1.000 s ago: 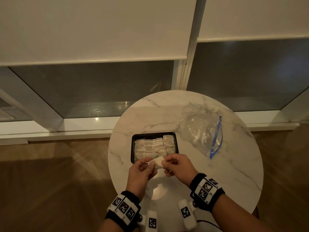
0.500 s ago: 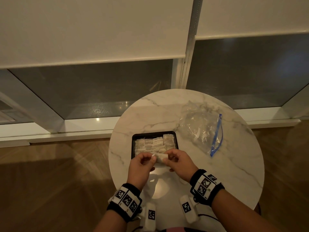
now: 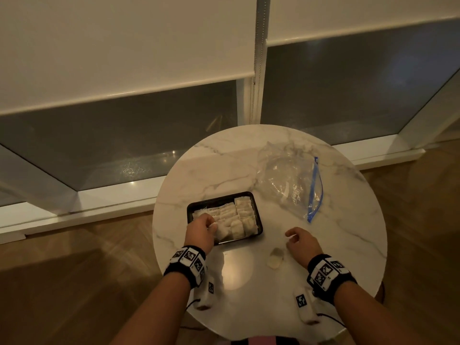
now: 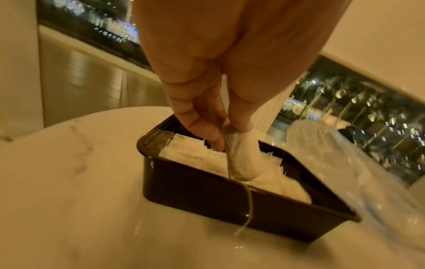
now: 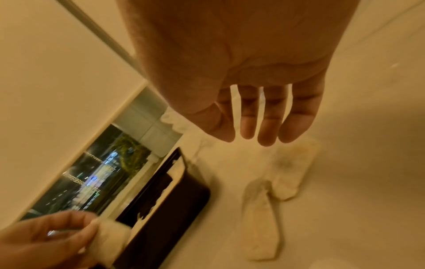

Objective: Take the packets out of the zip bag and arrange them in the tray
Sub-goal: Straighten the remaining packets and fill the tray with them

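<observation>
The left hand point(image 4: 220, 87) pinches a small, soft white packet point(image 4: 241, 156) by its top edge above the black plastic tray point(image 4: 207, 196); it looks light and limp. The right hand point(image 5: 264, 109) hangs released.

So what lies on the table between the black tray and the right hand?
Two loose packets lie on bare marble between the tray and the right hand, clearest in the right wrist view.

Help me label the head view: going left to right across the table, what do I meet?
Left hand pinching a packet → black tray → loose packets → right hand → zip bag.
</observation>
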Motion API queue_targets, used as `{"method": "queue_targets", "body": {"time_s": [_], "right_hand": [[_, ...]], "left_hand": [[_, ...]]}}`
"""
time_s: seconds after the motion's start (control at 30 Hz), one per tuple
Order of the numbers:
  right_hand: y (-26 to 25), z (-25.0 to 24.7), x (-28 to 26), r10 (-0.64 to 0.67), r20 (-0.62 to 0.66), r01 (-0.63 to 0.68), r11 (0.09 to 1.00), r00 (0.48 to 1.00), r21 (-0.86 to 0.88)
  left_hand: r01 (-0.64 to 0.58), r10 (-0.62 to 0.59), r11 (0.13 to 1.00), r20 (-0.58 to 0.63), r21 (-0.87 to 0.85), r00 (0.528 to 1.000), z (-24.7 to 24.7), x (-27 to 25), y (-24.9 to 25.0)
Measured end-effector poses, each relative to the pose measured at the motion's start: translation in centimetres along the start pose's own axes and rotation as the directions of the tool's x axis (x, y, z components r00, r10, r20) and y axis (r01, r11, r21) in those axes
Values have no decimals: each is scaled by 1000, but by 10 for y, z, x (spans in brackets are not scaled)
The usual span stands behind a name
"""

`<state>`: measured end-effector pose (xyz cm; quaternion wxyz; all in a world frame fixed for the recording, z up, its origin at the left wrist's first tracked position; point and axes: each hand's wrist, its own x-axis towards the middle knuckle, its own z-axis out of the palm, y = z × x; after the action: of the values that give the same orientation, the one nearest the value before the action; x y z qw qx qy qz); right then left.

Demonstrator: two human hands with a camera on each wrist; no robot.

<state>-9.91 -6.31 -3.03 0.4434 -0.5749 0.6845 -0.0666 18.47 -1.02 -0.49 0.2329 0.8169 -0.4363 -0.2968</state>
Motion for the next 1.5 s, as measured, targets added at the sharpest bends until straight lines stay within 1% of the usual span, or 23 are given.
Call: {"method": "queue_targets", "body": {"time_s": [0.1,0.23,0.33,0.4,0.5,0.6,0.67,0.73,0.77,0.8,0.83,0.87,0.9,0.97,1.0,1.03,1.07,1.13,1.2,1.27,1.37,1.43,1.5], "right_hand": [[18,-10,2,77,-38,-77,997,996,14],[33,-14,0,124,-54,-122,992,991,33],[37,-11,-2,132,-9,-132,991,991,13],[39,-9,-4,128,18,-128,992,992,-13],[43,-6,-6,119,16,-119,992,993,-29],[49,-6,-7,107,-2,-107,993,994,-45],[53,-6,-7,102,-6,-102,993,995,-59],[56,-7,-6,104,-10,-104,992,995,-69],[57,-7,-6,104,-14,-105,992,994,-74],[57,-8,-6,99,-19,-101,991,995,-86],[56,-8,-7,80,-25,-83,989,996,-121],[56,-9,-8,44,-34,-50,980,998,-195],[56,-10,-10,-11,-40,-1,954,999,-298],[53,-11,-12,-161,-20,132,868,987,-479],[52,-11,-11,-232,17,207,831,973,-516],[50,-11,-9,-285,66,276,800,956,-533],[49,-10,-7,-323,119,333,768,939,-546],[45,-6,-2,-371,193,411,704,908,-579],[45,-5,4,-390,220,439,670,894,-599],[46,-3,8,-379,244,444,651,893,-616],[49,-2,13,-357,271,444,625,894,-642],[51,-2,16,-351,273,442,630,895,-638],[54,-2,19,-346,279,443,643,896,-624]], "left_hand": [[-62,50,983,75,171,996,6,11,-3],[-109,63,958,173,267,983,14,20,0],[-156,90,929,204,336,975,20,26,6],[-162,84,903,206,398,975,21,28,10],[-161,62,867,219,472,974,23,30,13],[-130,32,867,207,482,978,24,30,12],[-103,31,886,162,452,986,23,25,11],[-139,123,910,66,392,990,21,13,17],[-204,208,913,27,354,978,21,3,23],[-290,297,903,26,317,954,23,-9,29],[-382,376,880,77,281,923,28,-22,36],[-466,439,846,159,259,884,36,-34,41],[-528,469,810,257,256,845,46,-46,46],[-581,439,758,428,295,790,71,-60,48],[-576,392,749,483,327,783,85,-64,47],[-552,334,754,514,357,790,97,-66,46],[-504,268,771,522,388,810,109,-67,46],[-353,126,831,473,430,872,125,-65,44],[-193,3,881,404,432,915,138,-61,42],[-100,-74,897,371,430,926,148,-57,41],[-11,-137,911,328,413,935,161,-54,47],[46,-180,912,297,407,938,168,-54,53],[63,-207,900,295,431,933,174,-53,51]]}}
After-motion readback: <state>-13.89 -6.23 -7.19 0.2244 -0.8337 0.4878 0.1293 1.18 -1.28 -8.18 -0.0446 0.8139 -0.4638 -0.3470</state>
